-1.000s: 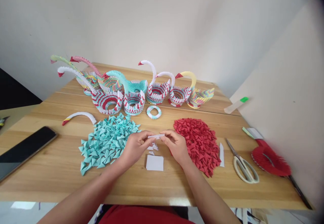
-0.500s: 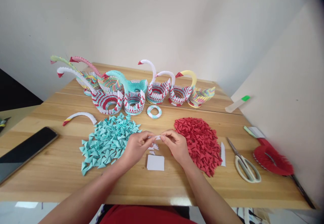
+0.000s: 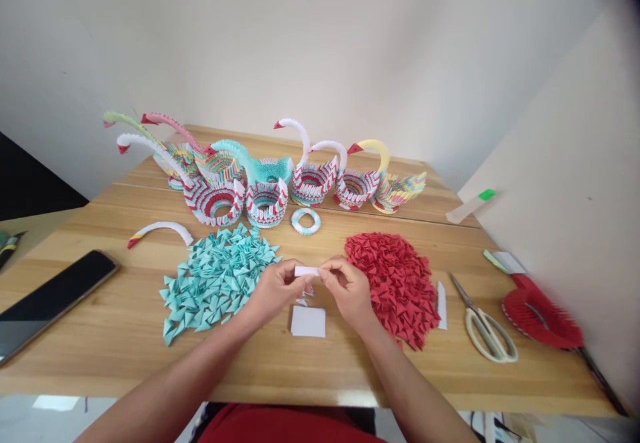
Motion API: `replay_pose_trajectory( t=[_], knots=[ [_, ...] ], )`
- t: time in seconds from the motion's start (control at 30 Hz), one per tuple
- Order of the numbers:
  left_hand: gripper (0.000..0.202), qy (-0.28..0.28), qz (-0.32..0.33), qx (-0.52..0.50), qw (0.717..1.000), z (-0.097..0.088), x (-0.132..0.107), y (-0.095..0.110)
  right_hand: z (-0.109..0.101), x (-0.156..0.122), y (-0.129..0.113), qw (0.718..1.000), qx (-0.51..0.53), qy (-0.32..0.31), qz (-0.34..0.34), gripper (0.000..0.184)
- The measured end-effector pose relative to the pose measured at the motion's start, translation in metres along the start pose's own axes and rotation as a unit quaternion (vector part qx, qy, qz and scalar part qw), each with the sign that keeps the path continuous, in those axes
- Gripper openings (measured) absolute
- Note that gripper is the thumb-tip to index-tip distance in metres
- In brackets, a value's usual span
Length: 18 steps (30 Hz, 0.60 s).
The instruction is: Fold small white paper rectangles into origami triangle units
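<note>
Between my hands is a narrow folded strip of white paper, held level above the table. My left hand pinches its left end and my right hand pinches its right end. Just below lie a few small white folded pieces, partly hidden by my fingers. A stack of white paper slips rests nearer to me. Left of my hands spreads a heap of turquoise folded paper triangles; on the right is a heap of red ones.
Several paper swans stand along the back, with a white and turquoise ring in front. A loose white swan neck and a phone lie left. Scissors and a red fan-shaped object lie right.
The paper strip has turned so that its broad face shows, where before only a thin edge was visible. Both hands keep their pinch at nearly the same place.
</note>
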<state>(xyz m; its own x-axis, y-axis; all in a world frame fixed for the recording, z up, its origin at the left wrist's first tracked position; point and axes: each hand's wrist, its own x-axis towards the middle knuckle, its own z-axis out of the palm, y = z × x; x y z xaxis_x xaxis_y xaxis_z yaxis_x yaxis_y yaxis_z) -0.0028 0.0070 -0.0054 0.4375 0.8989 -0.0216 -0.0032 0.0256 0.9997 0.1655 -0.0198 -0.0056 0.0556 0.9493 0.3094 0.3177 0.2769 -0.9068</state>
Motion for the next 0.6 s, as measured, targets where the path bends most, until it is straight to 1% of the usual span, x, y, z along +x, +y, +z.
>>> replay_pose_trajectory(
  t=[0.27, 0.4, 0.6],
  knots=[
    [0.026, 0.037, -0.005, 0.015, 0.999, -0.0001, -0.0006, 0.0031, 0.0005, 0.0010, 0.0008, 1.000, 0.014, -0.005, 0.021, 0.014],
    [0.028, 0.045, -0.006, 0.012, 0.999, 0.0002, -0.0011, 0.0040, 0.0010, 0.0011, -0.0017, 0.999, 0.025, -0.006, 0.025, 0.013],
    [0.030, 0.057, 0.002, 0.040, 0.998, -0.0009, -0.0010, 0.0068, 0.0013, 0.0014, -0.0021, 0.998, 0.043, -0.014, 0.045, 0.015]
  ],
)
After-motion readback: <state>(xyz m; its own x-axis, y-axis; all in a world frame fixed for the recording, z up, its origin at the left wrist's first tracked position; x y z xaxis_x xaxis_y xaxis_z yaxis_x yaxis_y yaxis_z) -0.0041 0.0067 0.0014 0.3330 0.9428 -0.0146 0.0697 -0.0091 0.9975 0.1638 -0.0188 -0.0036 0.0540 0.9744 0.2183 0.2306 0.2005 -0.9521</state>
